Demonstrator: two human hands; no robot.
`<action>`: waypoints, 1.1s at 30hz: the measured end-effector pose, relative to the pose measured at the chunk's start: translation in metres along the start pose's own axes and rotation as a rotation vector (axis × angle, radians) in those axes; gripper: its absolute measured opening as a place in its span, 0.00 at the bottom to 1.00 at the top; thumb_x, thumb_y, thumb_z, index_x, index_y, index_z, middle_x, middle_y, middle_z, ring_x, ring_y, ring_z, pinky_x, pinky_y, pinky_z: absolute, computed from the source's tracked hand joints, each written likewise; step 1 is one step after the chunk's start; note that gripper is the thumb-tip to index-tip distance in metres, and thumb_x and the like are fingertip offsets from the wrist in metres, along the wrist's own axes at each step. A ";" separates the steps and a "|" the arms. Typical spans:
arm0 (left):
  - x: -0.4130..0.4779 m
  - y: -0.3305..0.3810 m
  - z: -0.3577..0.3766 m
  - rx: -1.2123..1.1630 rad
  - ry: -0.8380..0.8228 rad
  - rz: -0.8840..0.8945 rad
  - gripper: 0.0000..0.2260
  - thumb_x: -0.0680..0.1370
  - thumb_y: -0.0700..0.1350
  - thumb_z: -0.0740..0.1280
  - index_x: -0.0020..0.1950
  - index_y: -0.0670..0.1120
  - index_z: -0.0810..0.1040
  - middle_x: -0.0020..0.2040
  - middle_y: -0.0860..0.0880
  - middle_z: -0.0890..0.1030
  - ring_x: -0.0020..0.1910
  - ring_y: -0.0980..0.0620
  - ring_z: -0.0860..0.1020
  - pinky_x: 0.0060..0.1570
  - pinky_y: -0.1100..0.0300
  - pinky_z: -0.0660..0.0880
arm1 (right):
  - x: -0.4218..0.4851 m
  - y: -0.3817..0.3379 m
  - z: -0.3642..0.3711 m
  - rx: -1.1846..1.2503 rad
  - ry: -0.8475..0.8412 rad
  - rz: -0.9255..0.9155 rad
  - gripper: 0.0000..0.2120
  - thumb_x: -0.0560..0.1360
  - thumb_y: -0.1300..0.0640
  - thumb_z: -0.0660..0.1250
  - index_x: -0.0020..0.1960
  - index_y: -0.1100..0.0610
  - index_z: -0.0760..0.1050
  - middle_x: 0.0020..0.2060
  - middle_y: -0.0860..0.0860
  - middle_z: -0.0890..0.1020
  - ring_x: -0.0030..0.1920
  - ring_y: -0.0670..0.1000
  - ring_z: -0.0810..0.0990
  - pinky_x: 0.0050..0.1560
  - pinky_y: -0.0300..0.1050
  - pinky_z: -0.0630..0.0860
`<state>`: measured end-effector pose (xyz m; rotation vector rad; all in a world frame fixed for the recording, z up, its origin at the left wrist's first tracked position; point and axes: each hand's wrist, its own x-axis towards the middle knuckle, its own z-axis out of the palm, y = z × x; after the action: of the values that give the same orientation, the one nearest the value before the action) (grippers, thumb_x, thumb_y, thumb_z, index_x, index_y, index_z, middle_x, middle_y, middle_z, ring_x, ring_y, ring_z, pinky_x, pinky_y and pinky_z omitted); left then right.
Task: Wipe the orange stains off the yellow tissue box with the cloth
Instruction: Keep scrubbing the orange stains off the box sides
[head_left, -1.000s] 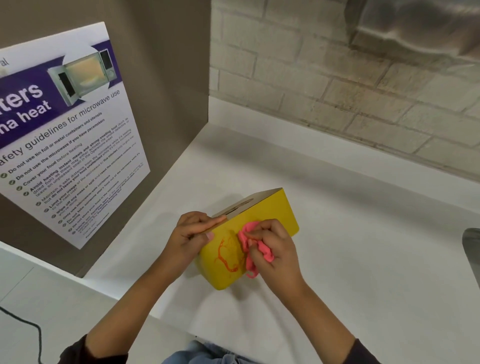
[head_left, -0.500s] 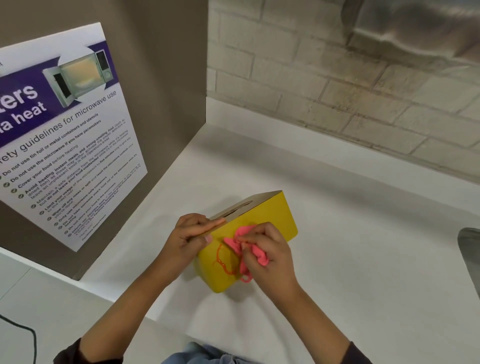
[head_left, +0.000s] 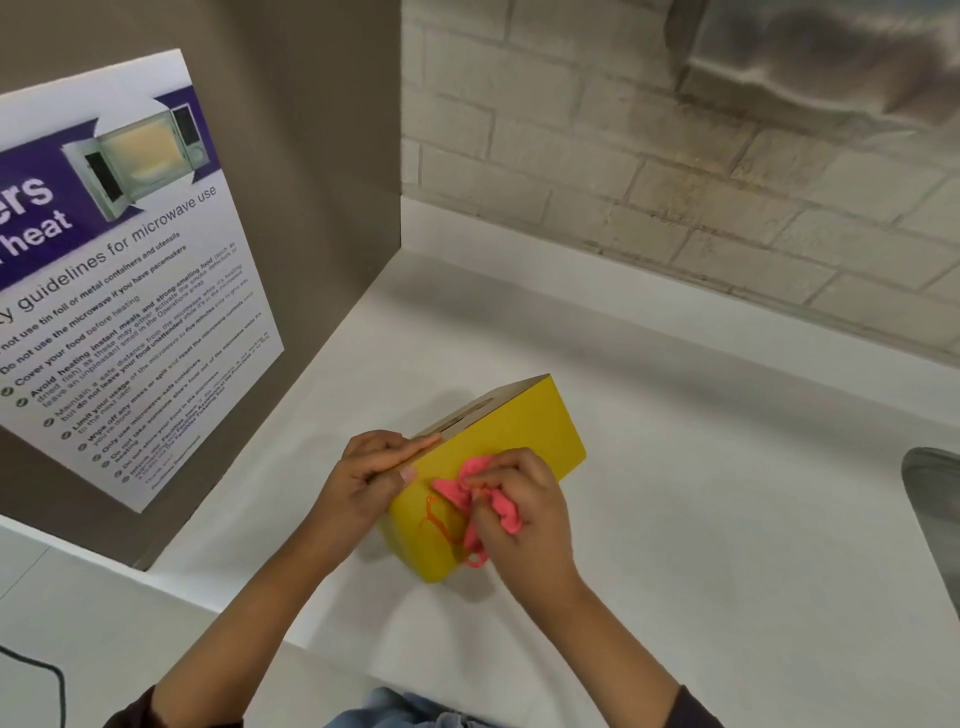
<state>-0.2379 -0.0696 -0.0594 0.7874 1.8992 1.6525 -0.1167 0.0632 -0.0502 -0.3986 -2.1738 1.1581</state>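
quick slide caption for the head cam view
Right hand holds a pink cloth against the orange stains on a yellow tissue box; left hand grips the box's top edge.

1. The poster on the brown panel shows cut-off white header words "ers" and "heat".
2. Its heading reads "guidelines for microwave use".
3. One bullet reads "Cover your food before heating".

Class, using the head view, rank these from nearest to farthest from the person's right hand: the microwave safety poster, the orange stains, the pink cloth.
1. Pink cloth, bunched in the right hand itself.
2. Orange stains, just left of it on the yellow tissue box.
3. Microwave safety poster, far left on the brown panel.
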 end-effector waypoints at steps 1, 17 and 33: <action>0.000 0.000 0.000 0.002 -0.005 -0.003 0.15 0.71 0.46 0.61 0.54 0.60 0.78 0.50 0.53 0.74 0.60 0.52 0.69 0.61 0.59 0.66 | 0.002 0.001 -0.002 0.004 0.048 0.079 0.06 0.69 0.61 0.65 0.39 0.57 0.82 0.43 0.42 0.78 0.45 0.51 0.80 0.47 0.48 0.76; 0.000 -0.005 -0.002 0.029 -0.010 0.022 0.15 0.73 0.47 0.60 0.56 0.61 0.77 0.50 0.53 0.75 0.58 0.60 0.68 0.60 0.65 0.66 | 0.016 -0.002 -0.003 0.031 -0.033 0.039 0.07 0.69 0.62 0.65 0.40 0.58 0.82 0.42 0.37 0.79 0.49 0.39 0.75 0.52 0.34 0.70; 0.002 -0.003 0.001 0.028 0.013 0.045 0.15 0.73 0.45 0.59 0.52 0.62 0.78 0.49 0.52 0.76 0.57 0.63 0.68 0.58 0.75 0.64 | 0.013 -0.017 0.010 -0.001 -0.008 0.019 0.11 0.69 0.55 0.63 0.42 0.58 0.83 0.43 0.40 0.78 0.48 0.42 0.74 0.52 0.28 0.67</action>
<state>-0.2391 -0.0674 -0.0629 0.8381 1.9305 1.6656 -0.1327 0.0544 -0.0346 -0.4167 -2.1821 1.1707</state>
